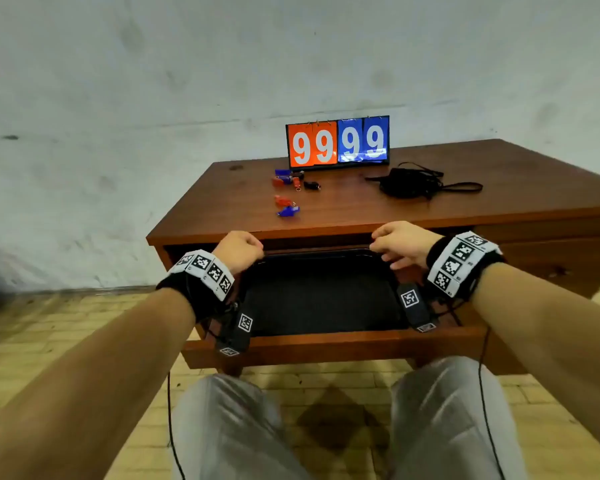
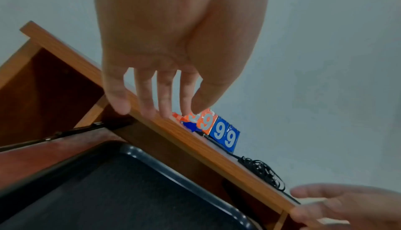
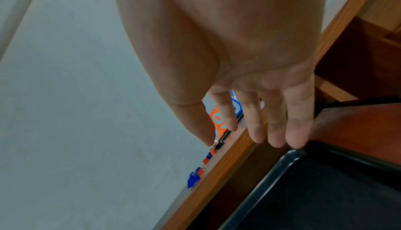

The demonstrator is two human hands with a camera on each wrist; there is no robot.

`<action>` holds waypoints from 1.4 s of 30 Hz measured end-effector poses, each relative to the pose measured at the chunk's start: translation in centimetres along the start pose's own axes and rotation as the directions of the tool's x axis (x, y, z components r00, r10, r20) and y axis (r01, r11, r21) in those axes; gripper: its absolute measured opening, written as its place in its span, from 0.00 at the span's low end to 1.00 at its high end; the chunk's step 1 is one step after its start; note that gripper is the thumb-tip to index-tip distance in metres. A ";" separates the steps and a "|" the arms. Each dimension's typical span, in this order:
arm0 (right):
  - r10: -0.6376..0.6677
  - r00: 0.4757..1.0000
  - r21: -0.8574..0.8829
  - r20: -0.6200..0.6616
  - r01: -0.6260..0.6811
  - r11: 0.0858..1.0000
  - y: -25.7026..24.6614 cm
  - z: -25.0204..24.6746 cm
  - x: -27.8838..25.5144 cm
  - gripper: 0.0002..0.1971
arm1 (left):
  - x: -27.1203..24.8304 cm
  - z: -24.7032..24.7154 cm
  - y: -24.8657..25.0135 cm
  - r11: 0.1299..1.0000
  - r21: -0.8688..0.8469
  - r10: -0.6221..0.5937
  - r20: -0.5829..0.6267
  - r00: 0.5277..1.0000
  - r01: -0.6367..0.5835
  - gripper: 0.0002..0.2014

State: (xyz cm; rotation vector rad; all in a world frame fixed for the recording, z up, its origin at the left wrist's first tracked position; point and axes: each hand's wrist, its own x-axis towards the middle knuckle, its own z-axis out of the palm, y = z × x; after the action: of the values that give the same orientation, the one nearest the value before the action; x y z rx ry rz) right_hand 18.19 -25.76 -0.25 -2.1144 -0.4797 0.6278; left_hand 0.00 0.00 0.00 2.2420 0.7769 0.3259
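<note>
A black tray (image 1: 319,296) lies in the pulled-out drawer (image 1: 326,348) of a brown wooden desk (image 1: 465,202). My left hand (image 1: 248,252) hovers over the tray's far left corner, and my right hand (image 1: 388,252) over its far right corner. In the left wrist view the left hand (image 2: 160,106) hangs with loose fingers in front of the desk's edge, above the tray (image 2: 130,190), holding nothing. The right wrist view shows the right hand (image 3: 256,134) the same way, its little finger close to the tray's rim (image 3: 290,154).
On the desk stand a flip scoreboard (image 1: 338,142) showing 99 99, several red, blue and black whistles (image 1: 288,211), and a pile of black cords (image 1: 409,181). A plain wall is behind. My knees are below the drawer, over a tiled floor.
</note>
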 end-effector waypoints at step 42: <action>0.160 0.979 -0.341 0.125 -0.109 0.934 1.7 -1.6 -0.9 0.19 | -1.2 -3.4 -3.1 0.909 0.234 -0.389 0.175 0.905 0.345 0.18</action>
State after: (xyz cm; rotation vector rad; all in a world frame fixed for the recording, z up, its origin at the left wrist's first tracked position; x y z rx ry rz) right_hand 18.54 -28.19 -0.58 -2.4471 -0.5592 0.8388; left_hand -3.78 2.89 0.19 2.2010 1.1297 -0.1870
